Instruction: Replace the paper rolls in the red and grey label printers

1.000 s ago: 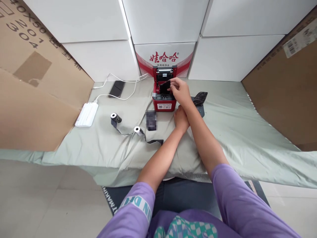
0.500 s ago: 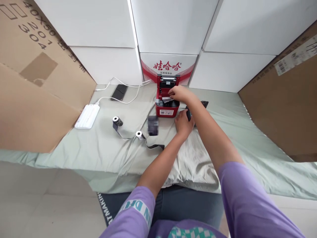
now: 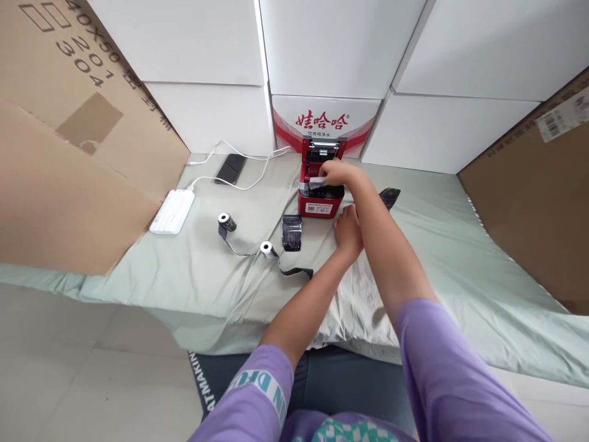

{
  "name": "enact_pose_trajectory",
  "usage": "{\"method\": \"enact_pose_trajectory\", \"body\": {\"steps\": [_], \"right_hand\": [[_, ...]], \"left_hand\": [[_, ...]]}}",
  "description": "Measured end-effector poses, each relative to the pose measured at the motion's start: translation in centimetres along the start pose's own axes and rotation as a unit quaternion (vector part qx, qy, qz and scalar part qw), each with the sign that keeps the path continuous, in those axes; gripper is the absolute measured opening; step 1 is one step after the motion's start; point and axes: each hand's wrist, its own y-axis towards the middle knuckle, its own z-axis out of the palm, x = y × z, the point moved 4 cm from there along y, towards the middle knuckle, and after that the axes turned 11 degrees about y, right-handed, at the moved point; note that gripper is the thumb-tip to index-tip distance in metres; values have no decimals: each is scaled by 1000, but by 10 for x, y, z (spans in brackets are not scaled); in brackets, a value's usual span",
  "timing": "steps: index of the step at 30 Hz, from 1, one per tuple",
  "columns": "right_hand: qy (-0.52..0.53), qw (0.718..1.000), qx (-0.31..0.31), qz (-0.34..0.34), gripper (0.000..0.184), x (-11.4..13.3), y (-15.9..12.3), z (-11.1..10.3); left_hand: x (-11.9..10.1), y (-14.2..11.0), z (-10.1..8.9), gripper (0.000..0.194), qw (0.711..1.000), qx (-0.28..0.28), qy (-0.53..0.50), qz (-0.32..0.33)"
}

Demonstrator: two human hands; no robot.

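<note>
A red and black label printer stands with its lid raised. My right hand is at its opening, fingers pinched on a grey-white strip of paper that lies across the front edge. Just to the right of the printer, my left hand rests on the cloth with curled fingers. My right forearm hides part of it, and what it holds cannot be made out. A dark strip sticks out beyond the forearm. Left of the printer's front lies a dark, shiny flat piece.
Two small paper rolls, one at the left and one nearer, trail dark strips on the green cloth. A white power bank with a cable and a dark phone lie farther left. Cardboard walls and white boxes surround the surface.
The view has shifted slightly, so things appear farther right. My right hand stays at the printer's opening with the paper strip. My right forearm now covers more of my left hand.
</note>
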Motion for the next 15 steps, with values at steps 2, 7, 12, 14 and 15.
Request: {"method": "enact_pose_trajectory", "body": {"steps": [2, 7, 12, 14, 15], "right_hand": [[53, 998, -16, -16, 36, -6, -4, 1], [212, 970, -94, -70, 28, -16, -28, 0], [359, 900, -181, -168, 26, 5, -75, -30], [387, 872, -191, -231, 22, 29, -94, -44], [400, 858, -193, -259, 20, 43, -101, -49]], "left_hand": [[3, 4, 6, 25, 1000, -4, 17, 8], [7, 9, 13, 28, 999, -7, 16, 43], [0, -1, -2, 35, 998, -17, -57, 18], [-1, -2, -6, 35, 999, -10, -53, 6], [-1, -2, -6, 35, 999, -3, -45, -3]]}}
